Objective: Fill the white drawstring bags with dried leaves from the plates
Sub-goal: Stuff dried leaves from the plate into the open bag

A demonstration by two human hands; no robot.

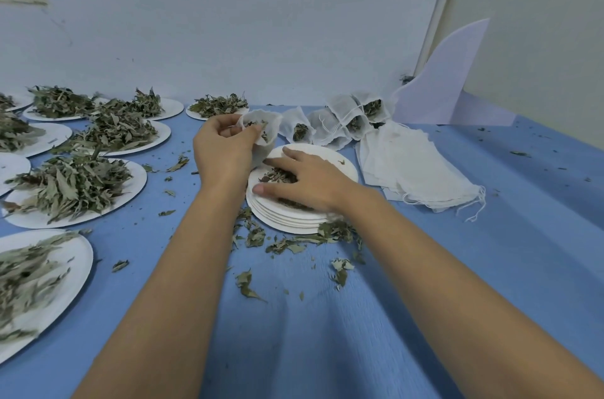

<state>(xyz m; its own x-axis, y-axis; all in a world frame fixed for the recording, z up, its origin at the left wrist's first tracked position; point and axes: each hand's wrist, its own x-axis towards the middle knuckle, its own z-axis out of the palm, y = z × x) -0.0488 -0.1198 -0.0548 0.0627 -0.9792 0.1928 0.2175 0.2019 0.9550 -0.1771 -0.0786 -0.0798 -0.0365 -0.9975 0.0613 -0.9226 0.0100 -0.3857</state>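
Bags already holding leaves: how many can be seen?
5. One bag is in the left hand, above the stack of plates. Four filled bags lie behind it in a row, beside the pile of empty bags. Others may be hidden behind them.

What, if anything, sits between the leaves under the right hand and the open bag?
Nothing visible. The right hand rests on the leaves atop the plate stack, and the left hand holds the bag open just beside them, at the stack's far edge.
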